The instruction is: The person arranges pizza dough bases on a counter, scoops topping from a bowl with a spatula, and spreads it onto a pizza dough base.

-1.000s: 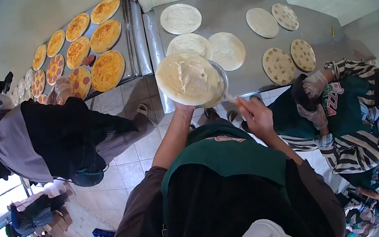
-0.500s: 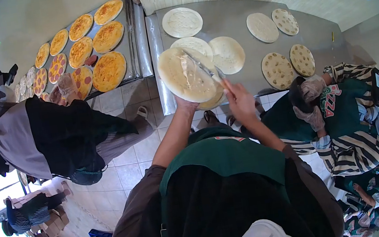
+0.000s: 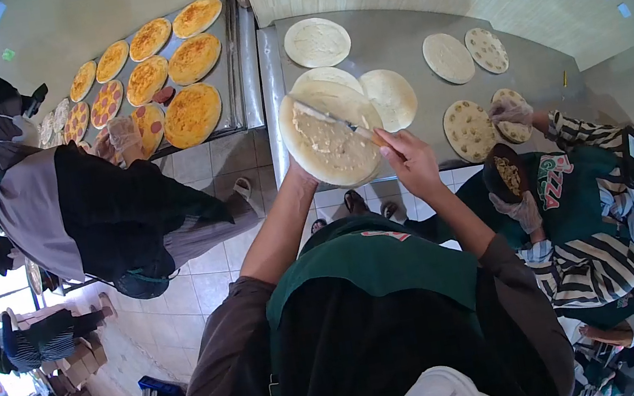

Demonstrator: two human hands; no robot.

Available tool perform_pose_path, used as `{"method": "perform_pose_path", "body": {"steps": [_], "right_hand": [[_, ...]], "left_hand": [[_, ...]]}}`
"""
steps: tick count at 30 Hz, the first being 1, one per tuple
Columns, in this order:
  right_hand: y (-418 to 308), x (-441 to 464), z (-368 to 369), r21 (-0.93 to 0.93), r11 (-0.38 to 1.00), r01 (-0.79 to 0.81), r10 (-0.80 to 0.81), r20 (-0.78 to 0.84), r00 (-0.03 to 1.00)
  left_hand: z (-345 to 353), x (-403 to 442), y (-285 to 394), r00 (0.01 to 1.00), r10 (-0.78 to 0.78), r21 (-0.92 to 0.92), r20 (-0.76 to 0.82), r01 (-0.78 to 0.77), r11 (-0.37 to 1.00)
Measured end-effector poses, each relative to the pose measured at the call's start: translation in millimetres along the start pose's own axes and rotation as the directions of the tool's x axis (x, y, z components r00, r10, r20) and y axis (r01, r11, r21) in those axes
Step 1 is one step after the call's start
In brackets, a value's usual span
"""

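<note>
A round pizza base (image 3: pixel 360 112) rests tilted on my left hand (image 3: pixel 302 177), which supports it from below; most of the fingers are hidden under it. Pale, lumpy cream sauce (image 3: pixel 334 145) covers much of the base's middle and lower part. My right hand (image 3: pixel 413 162) grips the handle of a spreading spatula (image 3: pixel 326 116), whose metal blade lies over the upper part of the base. Just beyond are a plain base (image 3: pixel 391 98) and another one (image 3: pixel 323 76), partly hidden by the held base.
The metal table (image 3: pixel 398 30) also bears a plain base (image 3: pixel 317 42) and several at right, some topped. At right a co-worker's gloved hand (image 3: pixel 511 111) is over a topped base, beside a dark bowl (image 3: pixel 505 170). At left another person stands by a tray of pizzas (image 3: pixel 194 118).
Sauce now spreads over more of the base, and the spatula has shifted slightly on it. The co-worker at right has reached a gloved hand to a topped base, and the bowl's filling shows.
</note>
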State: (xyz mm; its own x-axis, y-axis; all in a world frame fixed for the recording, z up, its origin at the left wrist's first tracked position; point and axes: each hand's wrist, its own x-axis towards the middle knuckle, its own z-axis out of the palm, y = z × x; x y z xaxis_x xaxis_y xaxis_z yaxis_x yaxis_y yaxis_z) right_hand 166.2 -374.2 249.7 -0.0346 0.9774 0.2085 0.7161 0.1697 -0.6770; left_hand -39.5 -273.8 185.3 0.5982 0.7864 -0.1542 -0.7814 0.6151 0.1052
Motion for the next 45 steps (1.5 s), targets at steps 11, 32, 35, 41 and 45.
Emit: {"method": "perform_pose_path", "body": {"steps": [11, 32, 35, 41, 45], "right_hand": [[12.9, -18.7, -34.7, -0.209, 0.934, 0.291, -0.290, 0.036, 0.956], [19.9, 6.4, -3.7, -0.173, 0.977, -0.125, 0.072, -0.285, 0.956], [14.5, 2.0, 1.8, -0.107, 0.990, -0.092, 0.068, -0.209, 0.976], [49.3, 1.9, -4.8, -0.318, 0.948, -0.019, -0.064, -0.250, 0.966], [64.2, -15.6, -20.0, -0.243, 0.940, -0.240, 0.218, -0.113, 0.969]], "left_hand": [[3.3, 6.6, 28.6, 0.994, 0.006, 0.027, 0.109, -0.009, 1.000], [-24.0, -6.2, -8.8, 0.995, 0.090, 0.096, 0.043, -0.094, 0.991], [-28.2, -9.2, -5.6, 0.993, 0.104, 0.077, 0.048, -0.108, 0.991], [-33.2, -19.2, 2.0, 0.989, 0.140, 0.062, 0.047, -0.143, 0.988], [-38.4, -42.9, 17.5, 0.980, 0.196, 0.041, 0.041, -0.197, 0.979]]}}
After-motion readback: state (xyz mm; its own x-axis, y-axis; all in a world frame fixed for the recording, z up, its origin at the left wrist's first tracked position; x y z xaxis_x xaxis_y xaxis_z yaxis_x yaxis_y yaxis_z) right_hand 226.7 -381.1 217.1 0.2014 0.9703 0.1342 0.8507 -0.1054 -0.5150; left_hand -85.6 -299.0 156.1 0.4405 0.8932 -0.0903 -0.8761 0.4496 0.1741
